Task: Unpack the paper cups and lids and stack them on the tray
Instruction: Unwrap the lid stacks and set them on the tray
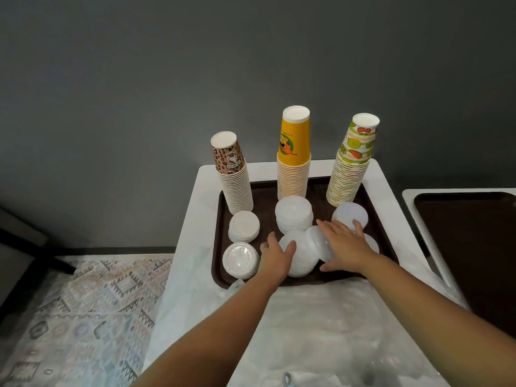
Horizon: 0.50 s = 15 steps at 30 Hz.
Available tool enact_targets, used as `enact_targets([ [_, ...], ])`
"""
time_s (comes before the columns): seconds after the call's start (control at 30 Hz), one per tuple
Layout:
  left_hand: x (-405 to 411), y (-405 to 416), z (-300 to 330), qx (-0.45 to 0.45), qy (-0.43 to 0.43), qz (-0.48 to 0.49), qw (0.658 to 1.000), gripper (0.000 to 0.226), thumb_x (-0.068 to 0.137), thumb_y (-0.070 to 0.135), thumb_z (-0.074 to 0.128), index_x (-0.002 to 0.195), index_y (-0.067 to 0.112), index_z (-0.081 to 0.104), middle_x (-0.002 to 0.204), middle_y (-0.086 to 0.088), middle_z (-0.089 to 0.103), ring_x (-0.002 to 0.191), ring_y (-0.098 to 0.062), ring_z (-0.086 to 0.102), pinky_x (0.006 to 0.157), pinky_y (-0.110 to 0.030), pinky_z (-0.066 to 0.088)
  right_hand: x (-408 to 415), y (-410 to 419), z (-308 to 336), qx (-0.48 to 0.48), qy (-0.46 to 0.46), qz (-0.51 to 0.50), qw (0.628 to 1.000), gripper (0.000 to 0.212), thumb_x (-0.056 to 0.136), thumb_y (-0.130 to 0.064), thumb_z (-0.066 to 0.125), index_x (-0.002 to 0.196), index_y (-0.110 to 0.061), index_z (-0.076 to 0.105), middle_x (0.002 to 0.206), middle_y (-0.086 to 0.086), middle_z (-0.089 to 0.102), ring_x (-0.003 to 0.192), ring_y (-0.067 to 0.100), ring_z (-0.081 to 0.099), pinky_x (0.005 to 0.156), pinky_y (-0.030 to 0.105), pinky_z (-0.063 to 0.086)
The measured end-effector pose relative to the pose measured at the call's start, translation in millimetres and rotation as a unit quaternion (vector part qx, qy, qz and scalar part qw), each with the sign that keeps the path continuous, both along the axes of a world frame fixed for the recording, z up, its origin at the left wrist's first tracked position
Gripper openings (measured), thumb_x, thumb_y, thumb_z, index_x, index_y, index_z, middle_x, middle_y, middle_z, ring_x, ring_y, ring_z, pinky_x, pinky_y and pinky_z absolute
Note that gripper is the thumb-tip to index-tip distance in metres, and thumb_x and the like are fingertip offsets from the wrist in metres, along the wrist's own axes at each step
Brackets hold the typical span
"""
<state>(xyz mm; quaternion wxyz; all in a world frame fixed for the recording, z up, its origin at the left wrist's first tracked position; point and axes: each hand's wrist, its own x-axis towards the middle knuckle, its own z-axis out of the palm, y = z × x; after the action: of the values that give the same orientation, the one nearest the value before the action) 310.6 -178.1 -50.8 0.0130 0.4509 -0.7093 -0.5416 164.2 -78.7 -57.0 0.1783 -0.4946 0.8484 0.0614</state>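
A dark brown tray (pixel 220 241) lies on a white table. At its back stand three upside-down cup stacks: leopard-print (pixel 233 177), yellow (pixel 293 160) and fruit-print (pixel 352 166). White lid stacks sit in front: two at the left (pixel 243 227) (pixel 240 259), one at the middle (pixel 293 215), one at the right (pixel 347 213). A leaning pile of lids (pixel 304 252) lies at the tray's front. My left hand (pixel 276 256) holds its left side. My right hand (pixel 342 244) lies spread over its right side with straight fingers.
Crumpled clear plastic wrapping (pixel 321 331) covers the table in front of the tray. A second dark tray (pixel 469 247) sits on another white table at the right. A patterned rug (pixel 83 317) covers the floor at the left. A grey wall stands behind.
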Motion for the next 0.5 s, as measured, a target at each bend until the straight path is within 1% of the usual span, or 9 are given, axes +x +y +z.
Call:
enact_targets([
  [0.1,-2,0,-5,0.015,-0.009,0.003,1.000,0.060,0.101,0.032,0.038,0.151,0.016,0.010,0.156,-0.012,0.014,0.139,-0.028,0.026,0.109,-0.038,0.028,-4,-3,0,-0.003,-0.020,0.016,1.000,0.107,0.077,-0.051,0.069,0.151,-0.025,-0.003,0.158,-0.001,0.016,0.147,0.019,0.009,0.114,0.050,-0.006],
  [0.17,-2,-1,-11,0.012,-0.007,0.002,1.000,0.056,0.102,0.028,0.035,0.151,0.017,0.011,0.156,-0.011,0.015,0.140,-0.026,0.026,0.109,-0.036,0.029,-7,-3,0,-0.023,-0.036,0.019,0.999,0.103,0.077,-0.051,0.069,0.151,-0.027,0.002,0.155,0.000,0.023,0.145,0.020,0.015,0.114,0.050,-0.005],
  [0.27,-1,-1,-16,0.005,-0.001,-0.004,1.000,0.054,0.102,0.023,0.033,0.152,0.019,0.011,0.155,-0.010,0.017,0.136,-0.025,0.030,0.105,-0.032,0.030,-11,-2,3,-0.070,-0.069,0.001,0.995,0.097,0.075,-0.055,0.068,0.149,-0.030,0.011,0.149,0.000,0.031,0.140,0.019,0.024,0.114,0.049,-0.005],
  [0.4,1,-2,-21,-0.006,0.003,0.011,1.000,0.055,0.101,0.020,0.035,0.152,0.019,0.012,0.153,-0.010,0.023,0.134,-0.023,0.034,0.104,-0.029,0.031,-4,-6,13,-0.091,-0.094,-0.007,0.991,0.097,0.074,-0.060,0.067,0.148,-0.032,0.012,0.146,0.000,0.028,0.137,0.021,0.027,0.115,0.049,-0.005],
  [0.5,3,-3,-21,-0.026,-0.009,0.004,1.000,0.054,0.099,0.022,0.041,0.149,0.017,0.021,0.147,-0.010,0.032,0.130,-0.024,0.039,0.104,-0.032,0.034,2,-7,19,-0.107,-0.094,-0.017,0.990,0.098,0.073,-0.062,0.067,0.149,-0.032,0.011,0.146,-0.001,0.027,0.137,0.020,0.028,0.117,0.049,-0.004],
])
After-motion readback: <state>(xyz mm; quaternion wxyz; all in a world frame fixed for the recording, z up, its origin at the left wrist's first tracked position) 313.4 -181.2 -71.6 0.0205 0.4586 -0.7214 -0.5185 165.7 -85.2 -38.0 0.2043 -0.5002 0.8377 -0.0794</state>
